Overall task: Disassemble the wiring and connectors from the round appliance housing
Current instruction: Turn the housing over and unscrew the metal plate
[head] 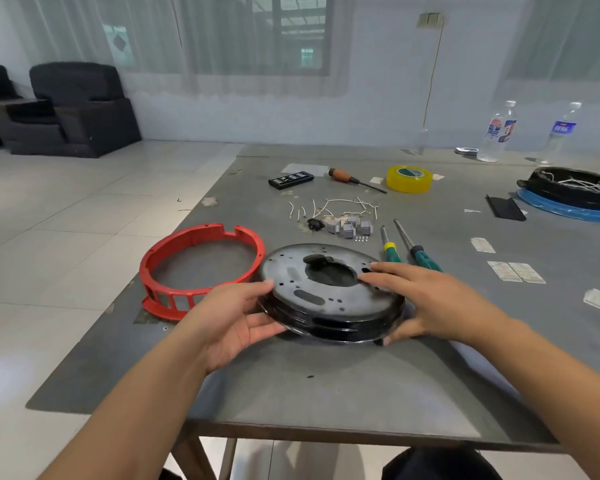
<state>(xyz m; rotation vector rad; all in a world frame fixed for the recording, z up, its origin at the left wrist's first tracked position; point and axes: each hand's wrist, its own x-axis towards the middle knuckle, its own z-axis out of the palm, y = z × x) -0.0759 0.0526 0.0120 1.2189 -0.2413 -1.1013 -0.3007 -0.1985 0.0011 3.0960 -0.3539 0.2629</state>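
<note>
Housing [326, 296], round, black, glossy-rimmed

No text can be read. The two clear plastic water bottles [496, 133] [561, 131] at the tabletop's far right edge carry blue printed labels, and the white paper stickers [515, 271] near its right edge carry print, all too blurred.

The second black housing [575, 190] is cut off by the right edge; bottle labels [499, 128] are too blurred to read.
</note>
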